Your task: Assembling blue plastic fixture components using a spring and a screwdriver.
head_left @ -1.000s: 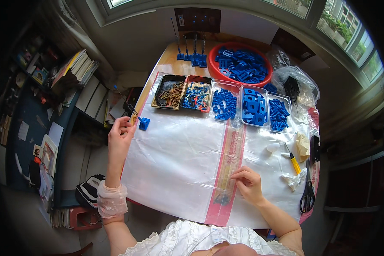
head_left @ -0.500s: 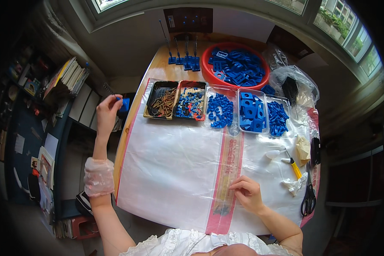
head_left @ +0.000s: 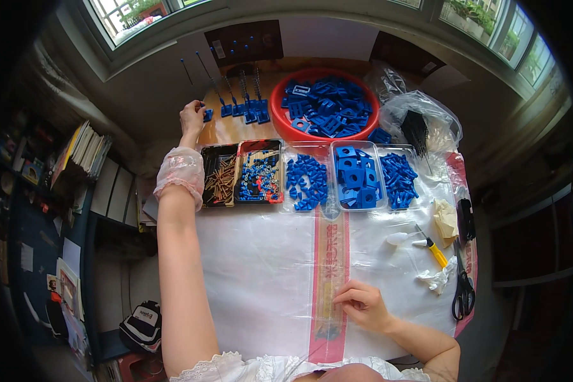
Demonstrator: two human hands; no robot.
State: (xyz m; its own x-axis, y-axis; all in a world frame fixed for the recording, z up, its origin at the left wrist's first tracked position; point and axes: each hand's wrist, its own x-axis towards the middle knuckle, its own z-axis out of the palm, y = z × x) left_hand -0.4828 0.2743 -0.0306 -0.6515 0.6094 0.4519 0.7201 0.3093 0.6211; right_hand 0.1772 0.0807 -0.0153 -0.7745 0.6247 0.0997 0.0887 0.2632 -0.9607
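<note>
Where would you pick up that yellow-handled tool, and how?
Probably by its yellow handle, pinched across the middle from above and the left, the side where the right hand is. The handle lies flat and is thicker than the thin shaft, while a crumpled white piece sits close to its near end.

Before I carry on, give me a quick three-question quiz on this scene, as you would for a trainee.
1. Which of the hands is nearest the upright blue-based pieces?
2. True or false: the right hand is nearer the person than the red basin is.
3. Relative to the yellow-handled tool, the black scissors lie: A) to its left; B) to its right; C) directly under it.

Key: 1. Left hand, with a blue base at its fingertips; 2. True; 3. B.
</note>
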